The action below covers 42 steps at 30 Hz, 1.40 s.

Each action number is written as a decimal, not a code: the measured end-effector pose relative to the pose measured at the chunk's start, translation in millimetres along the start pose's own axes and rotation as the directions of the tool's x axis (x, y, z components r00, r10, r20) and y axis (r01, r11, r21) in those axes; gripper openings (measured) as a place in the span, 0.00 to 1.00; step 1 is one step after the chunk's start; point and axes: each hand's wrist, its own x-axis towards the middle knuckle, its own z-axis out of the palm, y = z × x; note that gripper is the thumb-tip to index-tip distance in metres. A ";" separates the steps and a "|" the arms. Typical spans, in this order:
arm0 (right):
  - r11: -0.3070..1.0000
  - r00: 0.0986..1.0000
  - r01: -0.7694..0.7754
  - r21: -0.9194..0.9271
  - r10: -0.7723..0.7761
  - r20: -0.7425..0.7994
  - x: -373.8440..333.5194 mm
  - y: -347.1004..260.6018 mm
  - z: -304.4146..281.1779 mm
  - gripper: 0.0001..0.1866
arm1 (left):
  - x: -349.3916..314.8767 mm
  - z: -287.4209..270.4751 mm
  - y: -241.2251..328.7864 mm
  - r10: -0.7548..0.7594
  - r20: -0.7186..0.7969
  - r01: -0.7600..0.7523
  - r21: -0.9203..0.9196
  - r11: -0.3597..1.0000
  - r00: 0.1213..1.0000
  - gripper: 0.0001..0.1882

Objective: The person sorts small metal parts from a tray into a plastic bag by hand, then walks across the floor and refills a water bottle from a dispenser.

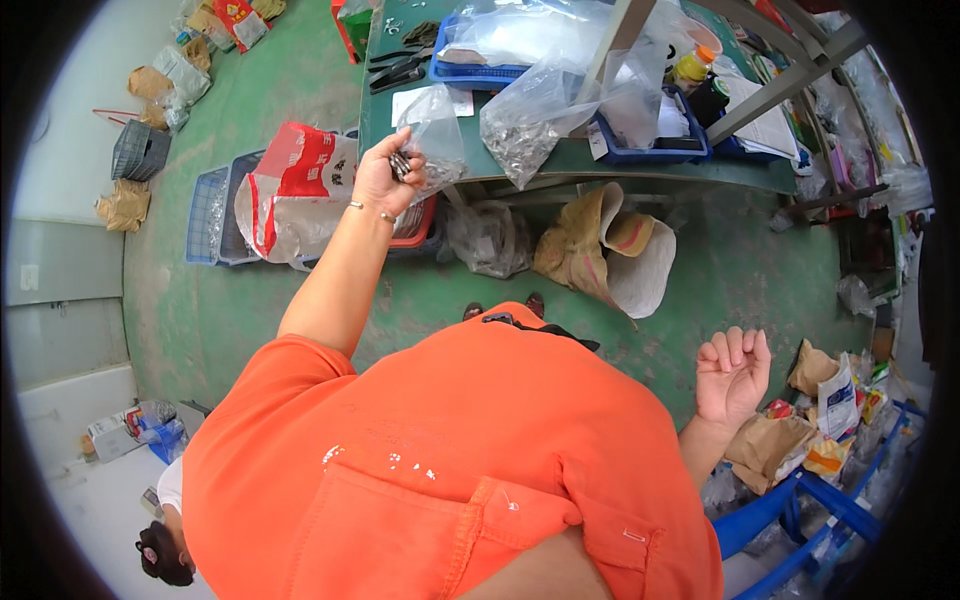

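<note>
My left hand, with a thin metal bangle at its wrist, is raised at the table's near edge. Its fingers are closed on several small dark metal parts, whose exact kind is too small to make out. Right beside those fingers, a clear plastic bag hangs over the edge; whether they touch it I cannot tell. Farther right, another clear bag holds many small silvery pieces. Out at my right side, my right hand is held palm up with fingers loosely bent and apart, and nothing shows in it.
On the green table are a blue basket, black-handled pliers and a blue tray. Below stand blue crates, a red-and-white sack and an open woven sack. A blue frame is at right; another person is lower left.
</note>
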 end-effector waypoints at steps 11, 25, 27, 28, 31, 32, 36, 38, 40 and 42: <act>0.992 0.999 -0.035 -0.123 0.037 0.006 47.0 -24.2 -9.6 0.12 | 54.6 28.8 -0.3 0.143 0.049 -0.142 -0.022 0.990 0.989 0.10; 0.981 0.996 -0.084 -0.176 0.076 -0.051 57.2 29.9 25.0 0.12 | 84.7 -43.8 -23.8 -0.241 -0.352 0.305 0.139 0.942 0.904 0.23; 0.979 0.996 -0.085 -0.186 0.077 -0.050 55.9 41.3 34.9 0.12 | 88.0 -48.4 -14.3 -0.245 -0.351 0.318 0.169 0.933 0.904 0.25; 0.978 0.995 -0.088 -0.189 0.080 -0.051 55.1 47.1 38.4 0.12 | 89.9 -49.8 -10.2 -0.237 -0.343 0.320 0.209 0.924 0.909 0.23; 0.974 0.995 -0.091 -0.209 0.079 -0.067 50.3 62.0 44.6 0.12 | 98.3 -49.2 -6.5 -0.235 -0.302 0.328 0.308 0.893 0.924 0.18; 0.972 0.994 -0.092 -0.218 0.077 -0.073 48.5 66.9 47.8 0.12 | 102.6 -49.6 -8.0 -0.243 -0.286 0.333 0.324 0.886 0.927 0.16; 0.974 0.995 -0.071 -0.213 0.055 -0.079 40.2 77.7 58.2 0.11 | 112.5 -41.7 -7.0 -0.332 -0.163 0.364 0.234 0.902 0.929 0.09; 0.975 0.995 -0.054 -0.215 0.035 -0.092 34.8 81.0 60.6 0.11 | 117.1 -31.0 -3.3 -0.314 -0.065 0.320 0.216 0.922 0.947 0.09; 0.976 0.994 -0.040 -0.215 0.018 -0.106 29.7 83.7 61.4 0.11 | 116.8 -13.0 3.5 -0.280 0.007 0.271 0.232 0.934 0.960 0.08; 0.977 0.992 -0.028 -0.210 0.002 -0.124 24.3 87.1 63.1 0.11 | 117.6 -1.3 9.3 -0.261 0.075 0.236 0.242 0.941 0.962 0.08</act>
